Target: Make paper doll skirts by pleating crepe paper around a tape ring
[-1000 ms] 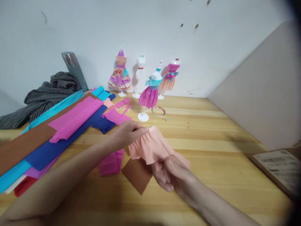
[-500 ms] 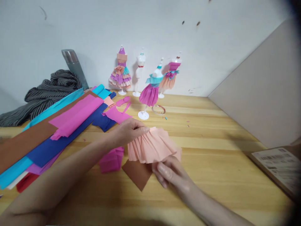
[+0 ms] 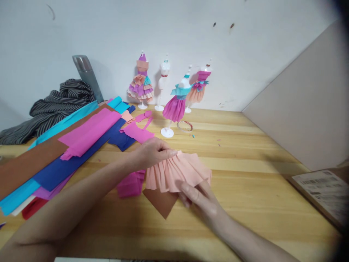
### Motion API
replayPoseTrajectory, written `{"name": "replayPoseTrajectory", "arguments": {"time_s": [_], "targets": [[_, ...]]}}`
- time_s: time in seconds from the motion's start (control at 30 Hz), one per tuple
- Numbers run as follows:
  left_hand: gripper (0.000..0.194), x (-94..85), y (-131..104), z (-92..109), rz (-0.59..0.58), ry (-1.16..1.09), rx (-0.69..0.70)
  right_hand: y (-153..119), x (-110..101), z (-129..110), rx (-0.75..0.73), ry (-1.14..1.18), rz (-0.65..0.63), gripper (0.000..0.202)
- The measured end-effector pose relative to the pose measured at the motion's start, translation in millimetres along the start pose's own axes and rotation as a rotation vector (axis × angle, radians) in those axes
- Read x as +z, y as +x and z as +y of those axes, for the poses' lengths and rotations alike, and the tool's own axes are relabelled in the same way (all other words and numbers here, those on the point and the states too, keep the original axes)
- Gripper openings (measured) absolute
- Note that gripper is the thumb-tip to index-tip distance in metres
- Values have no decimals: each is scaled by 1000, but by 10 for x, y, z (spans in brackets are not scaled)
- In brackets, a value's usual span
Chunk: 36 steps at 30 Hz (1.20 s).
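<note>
My left hand (image 3: 155, 151) pinches the gathered top edge of a small pleated peach skirt (image 3: 188, 169), thumb over the folds. At its lower edge my right hand (image 3: 200, 198) has the thumb on the front and the fingers behind, partly hidden. The skirt fans out between both hands, above the table. Below it a brown square piece (image 3: 163, 203) shows, its upper part covered by the skirt. A folded magenta piece (image 3: 131, 185) lies beneath my left forearm. Just beyond my hands stands a mini dress form (image 3: 174, 109) in a turquoise top and magenta skirt.
Behind stand more dress forms, including one in a ruffled dress (image 3: 140, 87) and a mostly bare one (image 3: 164, 69). A bangle (image 3: 184, 126) lies nearby. Coloured sheets (image 3: 89, 127), striped cloth (image 3: 62, 98) and a flask (image 3: 88, 78) occupy the left. A labelled carton (image 3: 321, 193) sits right.
My right thumb has come up over the front of the skirt's lower edge. The skirt has shifted slightly and spread wider to the right, while my left hand keeps its pinch.
</note>
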<state>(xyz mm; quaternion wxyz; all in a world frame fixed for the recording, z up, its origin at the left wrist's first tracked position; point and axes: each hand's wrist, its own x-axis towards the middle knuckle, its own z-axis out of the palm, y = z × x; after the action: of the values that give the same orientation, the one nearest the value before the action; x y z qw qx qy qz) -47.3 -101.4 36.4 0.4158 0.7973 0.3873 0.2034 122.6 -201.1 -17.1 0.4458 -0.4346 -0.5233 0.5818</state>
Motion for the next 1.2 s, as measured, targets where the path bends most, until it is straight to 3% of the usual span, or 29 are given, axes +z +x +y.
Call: {"name": "replayPoseTrajectory", "arguments": {"time_s": [0.07, 0.23, 0.43, 0.57, 0.7, 0.77, 0.83, 0.93, 0.97, 1.0, 1.03, 1.1, 1.13, 1.2], "targets": [[45, 4, -2, 16, 3, 7, 1, 8, 35, 25, -14, -49, 28, 34], [44, 16, -4, 15, 1, 36, 2, 81, 170, 144, 145, -67, 76, 27], [45, 4, 1, -48, 0, -6, 21, 18, 130, 60, 163, -72, -14, 18], [45, 0, -1, -24, -39, 2, 11, -39, 90, 31, 140, -69, -90, 37], [45, 4, -1, -10, -55, 4, 5, -27, 164, 100, 232, -111, -107, 54], [45, 2, 6, -33, -55, -14, 5, -41, 225, 69, 207, -161, -191, 45], [44, -13, 16, -70, -74, -43, 23, -93, 253, -50, 119, -286, -384, 28], [42, -66, 24, -118, -130, -74, 71, -212, 143, -359, -29, -467, -709, 16], [41, -88, 23, -125, -151, -74, 90, -237, 61, -470, -100, -481, -711, 13], [41, -111, 19, -125, -172, -71, 112, -240, -38, -570, -174, -490, -650, 9], [41, -132, 14, -118, -193, -63, 134, -214, -147, -651, -259, -472, -501, 12], [40, -166, -3, -88, -224, -43, 175, -72, -363, -735, -311, -491, -78, 20], [40, -178, -13, -67, -234, -34, 191, 35, -456, -734, -311, -524, 31, 23], [38, -197, -36, -26, -239, -14, 212, 275, -596, -661, -281, -491, 88, 29]]}}
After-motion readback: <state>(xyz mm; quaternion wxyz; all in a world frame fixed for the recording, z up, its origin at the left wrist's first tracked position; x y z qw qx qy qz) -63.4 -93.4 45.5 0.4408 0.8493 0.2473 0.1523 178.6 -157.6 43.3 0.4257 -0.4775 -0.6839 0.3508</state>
